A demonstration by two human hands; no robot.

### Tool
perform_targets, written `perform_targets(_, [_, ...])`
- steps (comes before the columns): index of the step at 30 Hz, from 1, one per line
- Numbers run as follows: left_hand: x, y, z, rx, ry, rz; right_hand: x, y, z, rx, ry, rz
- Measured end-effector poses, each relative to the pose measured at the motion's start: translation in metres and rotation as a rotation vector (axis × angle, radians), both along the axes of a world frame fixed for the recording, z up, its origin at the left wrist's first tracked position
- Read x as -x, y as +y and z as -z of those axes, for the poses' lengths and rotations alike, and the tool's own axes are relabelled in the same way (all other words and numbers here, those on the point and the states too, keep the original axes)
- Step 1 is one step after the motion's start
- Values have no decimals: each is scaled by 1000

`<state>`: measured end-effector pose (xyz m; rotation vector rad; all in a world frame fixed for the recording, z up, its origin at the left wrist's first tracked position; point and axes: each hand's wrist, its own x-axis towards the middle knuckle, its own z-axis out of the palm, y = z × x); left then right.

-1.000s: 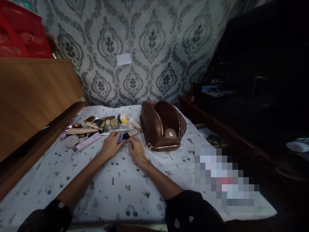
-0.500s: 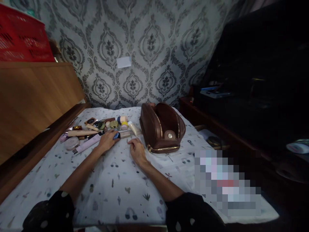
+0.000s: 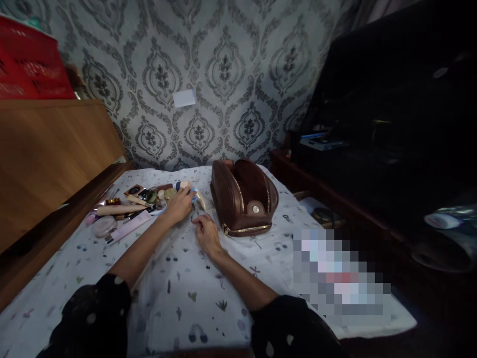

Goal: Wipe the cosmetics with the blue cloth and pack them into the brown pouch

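My left hand (image 3: 179,206) reaches into a scatter of cosmetics (image 3: 126,209) on the patterned white sheet (image 3: 179,288). Its fingers curl over small items beside a blue-capped bottle (image 3: 184,185); what they grip is hidden. My right hand (image 3: 205,233) rests on the sheet just left of an open brown zip pouch (image 3: 242,196), fingers curled, thumb and forefinger pinched together, nothing visible in them. A cream tube (image 3: 203,200) lies between the hands and the pouch.
A wooden headboard (image 3: 48,159) runs along the left, with a red crate (image 3: 30,64) on top. Patterned wallpaper (image 3: 223,74) stands behind. A dark wooden shelf (image 3: 328,194) and dark furniture fill the right side.
My left hand has moved away from me, up into the pile of cosmetics near the blue-capped bottle. My right hand has stayed on the sheet by the pouch.
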<state>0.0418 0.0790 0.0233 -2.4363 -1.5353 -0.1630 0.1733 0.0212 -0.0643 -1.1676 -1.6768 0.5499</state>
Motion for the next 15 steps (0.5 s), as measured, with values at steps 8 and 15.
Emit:
perform_targets(8, [-32,47,-2,117,179,80,0,0,3,26,0,-2])
perform_targets(15, [-37,42,-25,125,260,80,-1,1,-2,126,178,3])
